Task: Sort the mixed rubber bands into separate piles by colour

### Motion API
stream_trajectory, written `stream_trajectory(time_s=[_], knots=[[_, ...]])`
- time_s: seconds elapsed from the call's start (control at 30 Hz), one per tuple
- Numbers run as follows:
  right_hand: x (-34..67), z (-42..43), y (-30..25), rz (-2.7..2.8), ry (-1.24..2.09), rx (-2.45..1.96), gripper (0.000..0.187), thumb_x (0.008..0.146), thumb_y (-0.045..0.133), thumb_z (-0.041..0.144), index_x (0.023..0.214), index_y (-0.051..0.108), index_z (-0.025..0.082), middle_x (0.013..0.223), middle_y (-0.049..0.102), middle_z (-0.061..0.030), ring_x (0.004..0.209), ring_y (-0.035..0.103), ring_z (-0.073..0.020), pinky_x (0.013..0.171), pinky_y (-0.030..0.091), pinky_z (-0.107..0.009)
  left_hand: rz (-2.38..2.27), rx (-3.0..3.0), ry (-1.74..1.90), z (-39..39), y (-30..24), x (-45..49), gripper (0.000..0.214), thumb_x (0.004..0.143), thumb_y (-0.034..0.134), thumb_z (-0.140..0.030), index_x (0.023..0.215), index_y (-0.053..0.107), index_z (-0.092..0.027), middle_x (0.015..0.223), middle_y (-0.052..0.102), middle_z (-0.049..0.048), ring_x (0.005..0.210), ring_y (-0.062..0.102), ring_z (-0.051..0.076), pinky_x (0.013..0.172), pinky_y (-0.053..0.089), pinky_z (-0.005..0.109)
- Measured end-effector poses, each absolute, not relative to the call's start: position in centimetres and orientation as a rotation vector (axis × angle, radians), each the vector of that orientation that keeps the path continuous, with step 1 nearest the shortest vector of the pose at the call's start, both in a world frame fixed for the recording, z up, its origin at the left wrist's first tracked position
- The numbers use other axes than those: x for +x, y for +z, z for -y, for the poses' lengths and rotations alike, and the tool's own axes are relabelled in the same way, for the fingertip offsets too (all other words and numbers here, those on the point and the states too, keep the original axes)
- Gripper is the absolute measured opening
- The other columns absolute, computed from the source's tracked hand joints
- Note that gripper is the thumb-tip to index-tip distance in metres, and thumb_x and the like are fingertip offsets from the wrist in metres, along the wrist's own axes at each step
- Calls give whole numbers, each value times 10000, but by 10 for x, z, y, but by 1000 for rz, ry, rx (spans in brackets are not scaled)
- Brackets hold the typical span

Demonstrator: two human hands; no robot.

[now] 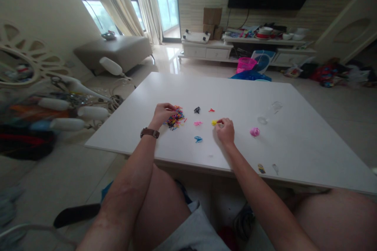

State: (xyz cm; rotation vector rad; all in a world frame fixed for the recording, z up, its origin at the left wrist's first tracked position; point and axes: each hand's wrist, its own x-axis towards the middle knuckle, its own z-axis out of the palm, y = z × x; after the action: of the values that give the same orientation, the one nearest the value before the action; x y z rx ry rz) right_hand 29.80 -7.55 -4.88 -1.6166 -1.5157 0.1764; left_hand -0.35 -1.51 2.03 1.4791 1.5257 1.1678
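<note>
Multicoloured pile: a loose, tangled heap of small, thin, band-like pieces on the left part of the white tabletop, well in from the slanting left edge, with a stretch of smooth surface between.
Left hand: palm down at the pile's left side, wrist bent, forearm coming over the near edge; its fingers curl onto the heap, close together, and whether they grip a piece I cannot tell.
Wristwatch: brown strap around the left wrist.
Middle column: from far to near, a black bunch, a pink bunch and a blue bunch of looped bands, well apart from one another.
White scrap: small, flat, near the front edge.
Red bunch: a few thin strands, right of the black.
Yellow bunch: compact, right of the pink, at the right hand's fingertips.
Right hand: fingers bent and narrow against the yellow; whether they hold a band I cannot tell. Its forearm slants in from the lower right.
Right side: a rounded, glossy pink object with plenty of white surface around it; a see-through ring-like piece and a see-through container lie farther back.
</note>
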Motion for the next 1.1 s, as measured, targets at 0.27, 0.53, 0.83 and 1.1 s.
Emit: stream_trajectory(time_s=[0.27, 0.53, 0.83, 1.1], knots=[[298, 75, -49, 1560, 131, -1537, 71, 782, 547, 170, 802, 586, 225, 875, 635, -52, 918, 528, -246, 885, 423, -380, -1309, 1334, 1188, 16, 20, 11, 263, 519, 854, -272, 685, 708, -130, 796, 746, 84, 744, 688, 191, 724, 547, 310], [285, 90, -37, 1652, 158, -1288, 76, 899, 531, 232, 881, 605, 235, 896, 654, -54, 909, 567, -245, 856, 467, -400, -1137, 1486, 932, 20, 11, 25, 298, 541, 889, -307, 710, 712, -137, 820, 725, 69, 782, 678, 173, 733, 544, 288], [267, 100, -30, 1843, 318, -1020, 159, 981, 580, 310, 1089, 682, 254, 1015, 726, -57, 967, 621, -235, 844, 504, -390, -878, 1498, 686, 32, 10, 58, 280, 586, 900, -256, 726, 702, -118, 732, 721, 58, 731, 679, 158, 707, 532, 268], [270, 97, -36, 1859, 379, -1011, 136, 976, 587, 295, 1003, 714, 254, 919, 726, -46, 901, 620, -226, 781, 498, -375, -850, 1477, 637, 36, 7, 66, 260, 595, 882, -225, 748, 705, -113, 758, 736, 66, 749, 695, 169, 727, 535, 284]])
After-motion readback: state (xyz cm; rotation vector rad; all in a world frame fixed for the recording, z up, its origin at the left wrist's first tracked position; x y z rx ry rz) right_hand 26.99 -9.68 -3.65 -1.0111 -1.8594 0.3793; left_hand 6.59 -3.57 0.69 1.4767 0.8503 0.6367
